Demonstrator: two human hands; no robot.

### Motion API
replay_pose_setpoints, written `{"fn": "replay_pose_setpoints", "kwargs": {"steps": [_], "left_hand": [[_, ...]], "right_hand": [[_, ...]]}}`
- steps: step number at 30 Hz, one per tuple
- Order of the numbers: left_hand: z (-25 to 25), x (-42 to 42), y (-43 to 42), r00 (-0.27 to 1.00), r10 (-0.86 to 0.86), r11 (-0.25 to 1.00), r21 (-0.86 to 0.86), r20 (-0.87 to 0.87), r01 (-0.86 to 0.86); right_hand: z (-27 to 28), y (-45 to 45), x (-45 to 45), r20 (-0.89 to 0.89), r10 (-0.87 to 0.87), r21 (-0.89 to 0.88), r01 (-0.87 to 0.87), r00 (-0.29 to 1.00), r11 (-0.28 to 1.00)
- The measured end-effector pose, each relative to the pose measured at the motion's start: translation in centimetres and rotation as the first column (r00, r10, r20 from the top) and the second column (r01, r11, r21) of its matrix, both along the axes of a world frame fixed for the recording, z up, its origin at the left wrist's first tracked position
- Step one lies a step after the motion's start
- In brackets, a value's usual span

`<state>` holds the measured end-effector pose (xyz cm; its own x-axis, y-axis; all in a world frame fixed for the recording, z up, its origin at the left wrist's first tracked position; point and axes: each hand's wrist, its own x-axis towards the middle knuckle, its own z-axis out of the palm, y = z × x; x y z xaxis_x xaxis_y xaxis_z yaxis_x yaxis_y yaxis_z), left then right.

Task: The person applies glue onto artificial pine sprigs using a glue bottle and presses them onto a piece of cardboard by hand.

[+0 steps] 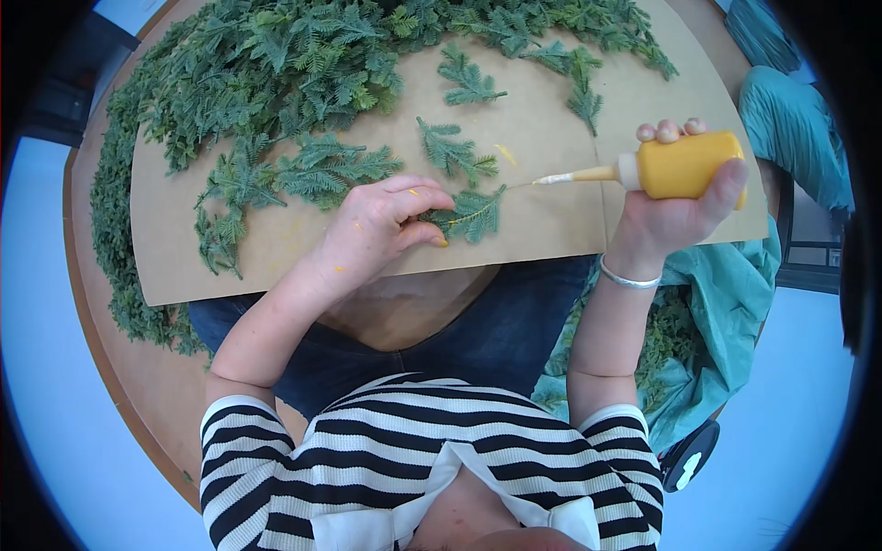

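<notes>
My right hand (675, 197) is wrapped round a yellow squeeze bottle (689, 165), tilted on its side with its long nozzle pointing left. The nozzle's thin tip ends close to the stem of a small green fir sprig (475, 216). Thumb and fingers of my left hand (390, 220) pinch the left end of that sprig, just above the brown board (551, 225). A yellow line runs along the sprig's middle. Yellow specks dot my left hand and wrist. Just above lies another loose sprig (453, 147), apart from my fingers.
A large heap of green sprigs (276, 64) covers the board's back and left. Single sprigs (470, 78) lie nearer the middle. A yellow smear (505, 154) marks the board. On the right, a green plastic bag (726, 312) holds more greenery, with wrapped green bundles (795, 133) beyond.
</notes>
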<state>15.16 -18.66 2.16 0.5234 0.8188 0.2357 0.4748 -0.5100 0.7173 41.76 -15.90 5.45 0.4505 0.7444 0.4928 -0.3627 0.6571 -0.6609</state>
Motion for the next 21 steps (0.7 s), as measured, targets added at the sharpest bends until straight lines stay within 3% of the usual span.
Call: {"fn": "replay_pose_setpoints", "kwargs": {"steps": [2,4,7,8,9,11,13,14,15,17,18,19,21], "left_hand": [[-0.3,0.9,0.3,1.000,0.001,1.000,-0.005,-0.001,-0.001],[-1.2,4.3,0.6,0.995,-0.012,0.974,0.227,0.104,-0.012],[0.2,8.1,-0.1,0.988,0.006,0.924,0.378,0.155,-0.065],[1.1,7.8,-0.2,0.987,0.002,0.924,0.378,0.158,-0.062],[2.1,7.0,-0.2,0.996,0.067,0.896,0.436,0.051,-0.083],[2.2,6.1,0.4,0.991,0.122,0.867,0.491,-0.054,-0.080],[0.8,5.0,2.6,0.976,0.216,0.879,0.432,0.013,-0.200],[-0.2,3.8,3.1,0.979,0.169,0.897,0.430,-0.116,-0.103],[0.2,2.7,2.9,0.978,0.169,0.894,0.438,-0.126,-0.098],[0.8,1.1,1.5,0.936,0.236,0.956,0.234,-0.261,-0.176],[1.0,0.6,0.8,0.957,0.212,0.976,-0.008,-0.196,-0.218],[2.2,0.5,0.4,0.955,0.218,0.975,-0.008,-0.203,-0.224],[5.4,0.5,-0.2,0.944,0.324,0.926,-0.184,-0.058,-0.329]], "right_hand": [[0.6,-0.5,1.5,0.004,-0.015,-0.001,0.015,1.000,1.000],[2.6,-2.4,2.9,-0.190,-0.093,0.137,0.120,0.977,0.983],[4.5,-5.0,5.3,-0.137,-0.221,0.238,0.249,0.966,0.939],[4.9,-6.1,6.2,-0.131,-0.336,0.252,0.359,0.933,0.899],[5.0,-6.9,6.8,-0.127,-0.449,0.266,0.467,0.884,0.844],[5.1,-8.3,7.4,-0.108,-0.459,0.274,0.470,0.882,0.839],[4.6,-8.9,7.3,-0.093,-0.455,0.275,0.462,0.886,0.843],[4.2,-8.8,6.6,-0.097,-0.415,0.269,0.425,0.905,0.864],[3.9,-8.6,6.1,-0.104,-0.376,0.262,0.390,0.921,0.883],[3.2,-8.4,5.8,-0.116,-0.290,0.266,0.311,0.950,0.912],[2.9,-8.2,5.6,-0.110,-0.193,0.274,0.216,0.975,0.937],[2.7,-8.0,5.3,-0.116,-0.186,0.272,0.212,0.976,0.939],[2.7,-7.8,4.6,-0.097,-0.203,0.271,0.222,0.974,0.937]]}}
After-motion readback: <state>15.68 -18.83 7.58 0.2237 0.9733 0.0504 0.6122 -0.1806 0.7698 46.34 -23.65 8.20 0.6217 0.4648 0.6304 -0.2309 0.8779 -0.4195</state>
